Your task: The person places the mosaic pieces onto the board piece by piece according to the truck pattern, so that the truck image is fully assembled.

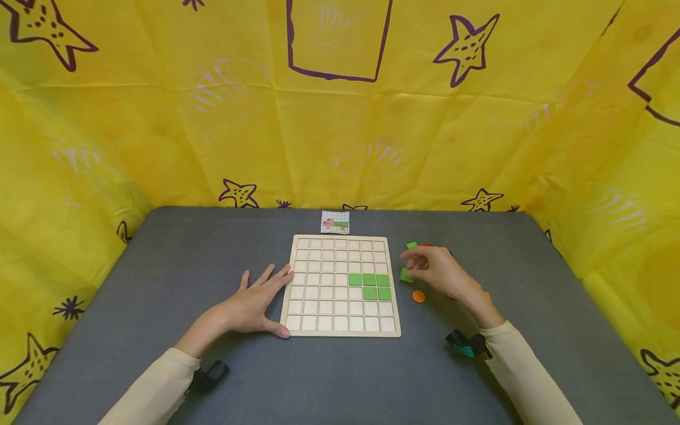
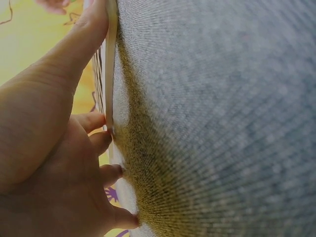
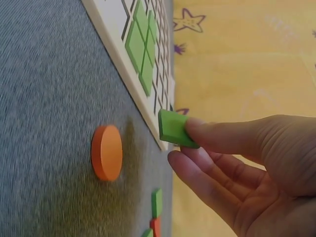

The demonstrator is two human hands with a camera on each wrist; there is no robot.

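Observation:
A wooden grid board (image 1: 319, 307) lies on the grey table, with several green square tiles (image 1: 369, 280) set in its cells at the right side. My left hand (image 1: 252, 307) rests at the board's left edge, fingers spread and thumb touching the near left corner; the left wrist view shows the thumb along the board's rim (image 2: 111, 64). Off the right edge, my right hand (image 1: 441, 268) pinches a green square tile (image 3: 175, 127) between thumb and fingers, raised above the table.
A small picture card (image 1: 335, 222) lies behind the board. An orange round piece (image 1: 418, 296) sits right of the board. More pieces, including a green tile (image 3: 156, 203) and a red piece (image 3: 155, 227), lie near the right hand, partly hidden by it. A yellow patterned cloth (image 1: 329, 118) hangs around the table.

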